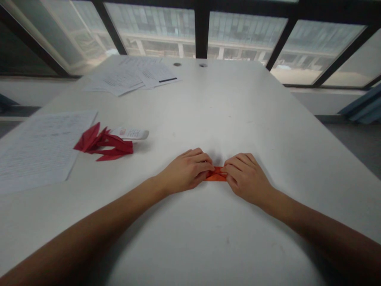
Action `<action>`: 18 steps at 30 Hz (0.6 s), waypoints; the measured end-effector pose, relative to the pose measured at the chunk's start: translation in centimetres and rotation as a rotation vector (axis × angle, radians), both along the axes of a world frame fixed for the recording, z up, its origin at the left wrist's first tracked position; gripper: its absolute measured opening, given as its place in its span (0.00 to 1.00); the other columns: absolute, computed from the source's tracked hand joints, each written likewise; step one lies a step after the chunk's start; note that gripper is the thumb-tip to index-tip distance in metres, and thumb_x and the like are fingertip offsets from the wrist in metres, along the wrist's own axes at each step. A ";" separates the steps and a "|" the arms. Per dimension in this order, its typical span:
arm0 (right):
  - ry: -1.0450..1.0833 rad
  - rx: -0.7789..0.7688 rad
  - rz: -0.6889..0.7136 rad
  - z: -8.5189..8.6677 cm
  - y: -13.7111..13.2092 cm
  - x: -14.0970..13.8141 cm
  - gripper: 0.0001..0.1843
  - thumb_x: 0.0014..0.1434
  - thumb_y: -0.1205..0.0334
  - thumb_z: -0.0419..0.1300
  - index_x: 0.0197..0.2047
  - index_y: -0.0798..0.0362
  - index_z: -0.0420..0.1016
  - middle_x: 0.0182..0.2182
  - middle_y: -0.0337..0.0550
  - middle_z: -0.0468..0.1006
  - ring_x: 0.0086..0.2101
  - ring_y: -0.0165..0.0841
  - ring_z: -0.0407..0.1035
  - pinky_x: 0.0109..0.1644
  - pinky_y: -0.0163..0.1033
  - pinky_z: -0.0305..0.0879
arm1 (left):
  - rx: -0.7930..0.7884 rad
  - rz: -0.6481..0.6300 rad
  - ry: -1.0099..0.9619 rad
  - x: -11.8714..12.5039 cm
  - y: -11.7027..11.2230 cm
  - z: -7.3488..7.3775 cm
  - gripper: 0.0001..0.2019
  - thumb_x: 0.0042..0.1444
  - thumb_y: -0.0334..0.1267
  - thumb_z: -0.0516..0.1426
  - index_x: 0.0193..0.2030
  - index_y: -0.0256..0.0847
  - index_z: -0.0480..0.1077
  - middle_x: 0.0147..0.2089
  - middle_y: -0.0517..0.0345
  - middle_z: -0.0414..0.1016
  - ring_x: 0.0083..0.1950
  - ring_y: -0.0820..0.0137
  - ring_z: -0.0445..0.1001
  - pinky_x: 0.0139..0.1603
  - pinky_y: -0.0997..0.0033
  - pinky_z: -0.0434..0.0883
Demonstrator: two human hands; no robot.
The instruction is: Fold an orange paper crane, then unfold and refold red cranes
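A narrow strip of folded orange paper point(216, 176) lies flat on the white table point(226, 99), close to my edge of the view. My left hand point(187, 171) presses its left end, fingertips bent over the fold. My right hand point(245, 178) grips the right end the same way, and the two sets of fingertips nearly meet above the paper. Most of the strip's upper face is hidden under my fingers.
To the left lie a folded red paper model point(102, 143), a white calculator point(131, 134) and a printed sheet point(41, 149). Loose papers point(132, 74) lie at the far end, before large windows point(202, 33).
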State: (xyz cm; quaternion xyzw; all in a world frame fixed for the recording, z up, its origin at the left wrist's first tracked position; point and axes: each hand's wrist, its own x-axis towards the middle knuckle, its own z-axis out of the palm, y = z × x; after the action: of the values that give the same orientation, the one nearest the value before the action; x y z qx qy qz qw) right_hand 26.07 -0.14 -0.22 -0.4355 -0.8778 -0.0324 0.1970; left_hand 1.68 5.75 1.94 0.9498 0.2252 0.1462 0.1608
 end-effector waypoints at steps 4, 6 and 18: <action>0.056 -0.055 -0.053 -0.1 0.1 -0.1 0.09 0.66 0.71 0.56 0.40 0.51 0.77 0.36 0.46 0.80 0.41 0.41 0.69 0.48 0.48 0.63 | -0.071 0.056 0.004 0.1 -0.3 0.2 0.15 0.70 0.48 0.54 0.54 0.44 0.76 0.50 0.51 0.78 0.52 0.62 0.73 0.56 0.60 0.69; 0.096 -0.077 -0.065 -0.1 0.1 -0.1 0.08 0.67 0.70 0.56 0.41 0.51 0.76 0.37 0.45 0.80 0.41 0.41 0.70 0.49 0.48 0.64 | -0.064 0.070 0.010 0.2 -0.5 0.0 0.16 0.69 0.50 0.56 0.54 0.44 0.76 0.51 0.52 0.78 0.52 0.61 0.72 0.55 0.60 0.68; 0.086 -0.085 -0.061 0.2 0.5 0.4 0.09 0.64 0.73 0.56 0.35 0.51 0.73 0.36 0.47 0.78 0.39 0.41 0.68 0.49 0.47 0.66 | 0.116 0.023 0.035 0.5 -0.9 -0.7 0.16 0.74 0.43 0.50 0.54 0.43 0.78 0.49 0.51 0.78 0.51 0.63 0.71 0.54 0.62 0.68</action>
State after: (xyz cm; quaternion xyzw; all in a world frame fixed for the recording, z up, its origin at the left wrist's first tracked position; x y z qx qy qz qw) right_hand 26.48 0.40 0.02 -0.4710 -0.8555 0.0176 0.2146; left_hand 2.18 4.83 1.20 0.9572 0.2301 0.1443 0.0999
